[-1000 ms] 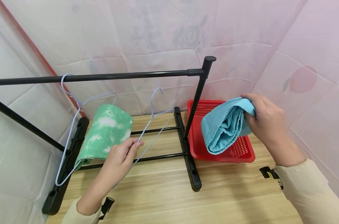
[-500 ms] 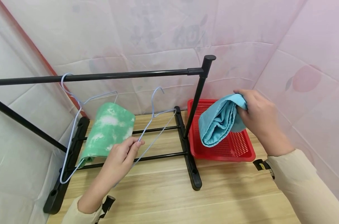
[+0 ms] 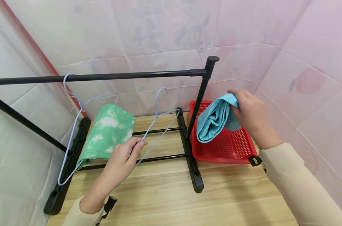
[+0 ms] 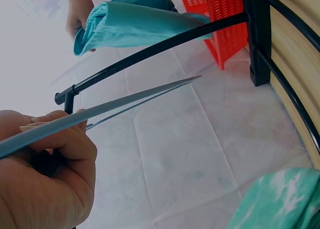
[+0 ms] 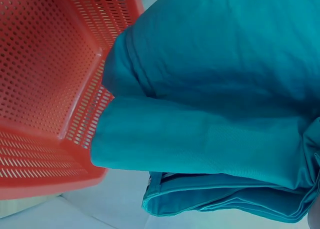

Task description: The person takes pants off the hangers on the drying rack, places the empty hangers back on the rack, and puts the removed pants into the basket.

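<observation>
Currently, the left hand (image 3: 125,157) pinches a slim pale-blue hanger (image 3: 156,116) that slants up and right from the fingers, while a green-and-white tie-dyed cloth (image 3: 109,131) hangs to their left. Meanwhile, the right hand (image 3: 250,110) grips a folded bright-blue cloth (image 3: 213,122), which juts left of its fingers above a red perforated plastic basket (image 3: 228,147).

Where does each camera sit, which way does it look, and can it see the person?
Head: worn on the head, looking forward and down at the rack; the left hand, right hand and sleeves show.
Left wrist: on that wrist, looking along the held hanger; the left hand looks big, and part of the right hand shows.
Right wrist: on that wrist, facing the blue cloth and basket; just a sliver of skin shows.
Shared: both wrist views see the blue cloth and basket.
</observation>
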Demonstrator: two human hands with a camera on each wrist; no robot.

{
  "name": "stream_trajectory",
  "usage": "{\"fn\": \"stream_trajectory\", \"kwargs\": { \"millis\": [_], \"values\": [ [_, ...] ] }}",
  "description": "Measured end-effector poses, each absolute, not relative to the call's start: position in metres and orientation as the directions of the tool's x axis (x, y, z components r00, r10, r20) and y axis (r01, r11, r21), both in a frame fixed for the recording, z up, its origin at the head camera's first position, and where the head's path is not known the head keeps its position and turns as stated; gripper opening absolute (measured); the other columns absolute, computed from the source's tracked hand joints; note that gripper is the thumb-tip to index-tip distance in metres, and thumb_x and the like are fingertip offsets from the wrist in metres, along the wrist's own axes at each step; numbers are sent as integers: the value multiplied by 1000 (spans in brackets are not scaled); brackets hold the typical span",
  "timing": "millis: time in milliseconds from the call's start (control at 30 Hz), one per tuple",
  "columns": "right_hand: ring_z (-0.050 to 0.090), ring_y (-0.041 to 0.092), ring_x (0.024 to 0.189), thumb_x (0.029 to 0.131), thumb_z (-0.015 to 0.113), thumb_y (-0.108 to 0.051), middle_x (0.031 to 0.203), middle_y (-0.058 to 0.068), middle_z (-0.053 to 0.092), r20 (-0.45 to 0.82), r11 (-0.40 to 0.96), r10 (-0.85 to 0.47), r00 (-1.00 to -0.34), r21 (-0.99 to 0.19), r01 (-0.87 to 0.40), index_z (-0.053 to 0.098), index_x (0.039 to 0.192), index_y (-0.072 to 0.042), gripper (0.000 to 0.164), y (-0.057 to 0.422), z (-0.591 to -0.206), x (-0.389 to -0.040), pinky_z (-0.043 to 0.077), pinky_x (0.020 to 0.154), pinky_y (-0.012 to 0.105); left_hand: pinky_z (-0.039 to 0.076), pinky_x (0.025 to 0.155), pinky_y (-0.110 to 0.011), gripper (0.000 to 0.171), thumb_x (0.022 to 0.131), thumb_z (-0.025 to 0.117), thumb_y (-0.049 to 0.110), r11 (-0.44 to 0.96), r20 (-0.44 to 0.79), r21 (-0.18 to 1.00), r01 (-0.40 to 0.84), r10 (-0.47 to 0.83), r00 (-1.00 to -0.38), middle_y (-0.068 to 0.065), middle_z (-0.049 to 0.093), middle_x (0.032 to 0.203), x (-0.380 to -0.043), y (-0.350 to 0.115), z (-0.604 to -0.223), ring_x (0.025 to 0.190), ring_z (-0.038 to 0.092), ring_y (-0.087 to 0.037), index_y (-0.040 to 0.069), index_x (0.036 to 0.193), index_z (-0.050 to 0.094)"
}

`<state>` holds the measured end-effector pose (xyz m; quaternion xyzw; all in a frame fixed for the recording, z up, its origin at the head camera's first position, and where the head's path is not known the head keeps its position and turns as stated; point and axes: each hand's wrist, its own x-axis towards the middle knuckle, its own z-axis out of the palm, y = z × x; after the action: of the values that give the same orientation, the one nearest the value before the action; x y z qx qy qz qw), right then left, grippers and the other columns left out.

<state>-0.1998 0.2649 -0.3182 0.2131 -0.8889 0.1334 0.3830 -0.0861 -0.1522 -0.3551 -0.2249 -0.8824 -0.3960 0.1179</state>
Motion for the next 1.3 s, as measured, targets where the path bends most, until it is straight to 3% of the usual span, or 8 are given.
{"fn": "stream_trajectory", "kwargs": {
  "millis": [333,567,900,1033,1200,1300],
  "values": [
    [64,41,106,92,67,-2,121,20,65,625,886,-326,-709,-59,-460,59,130,-7,40,266,-331,-222,53,83,60,47,62,-26,24,107,49,20,593,386,638,490,304,-871,10,49,62,-88,-152,-354,52,40,-2,8,110,69],
    [64,39,100,92,68,-2,116,18,65,601,875,-379,-703,-16,-485,59,127,-6,37,271,-340,-236,55,78,59,47,62,-26,23,107,49,19,593,389,638,492,303,-870,10,50,64,-88,-151,-354,53,41,-2,7,110,69],
    [64,39,101,87,71,3,119,19,65,539,872,-425,-727,29,-488,59,128,-5,43,279,-352,-248,55,82,57,48,64,-27,26,107,49,22,593,383,640,489,305,-872,14,49,63,-88,-150,-357,53,40,-2,7,113,69],
    [63,40,98,80,77,2,118,19,64,491,846,-498,-715,94,-525,59,127,-3,51,285,-363,-244,55,79,57,47,65,-27,26,107,49,23,589,381,643,488,306,-872,14,50,65,-88,-149,-358,54,40,-3,8,113,69],
    [61,40,106,63,93,-6,121,19,63,425,804,-580,-694,161,-573,59,127,-3,72,293,-379,-234,52,88,58,47,63,-26,25,107,49,22,588,376,647,486,307,-874,14,51,66,-88,-149,-360,54,40,-3,9,112,69],
    [59,40,110,63,94,-8,122,18,63,421,810,-573,-703,160,-564,61,127,-6,73,297,-388,-225,49,93,59,47,62,-26,24,107,49,22,585,376,647,490,314,-872,14,50,66,-88,-149,-360,54,41,-3,9,111,69]
  ]
}}
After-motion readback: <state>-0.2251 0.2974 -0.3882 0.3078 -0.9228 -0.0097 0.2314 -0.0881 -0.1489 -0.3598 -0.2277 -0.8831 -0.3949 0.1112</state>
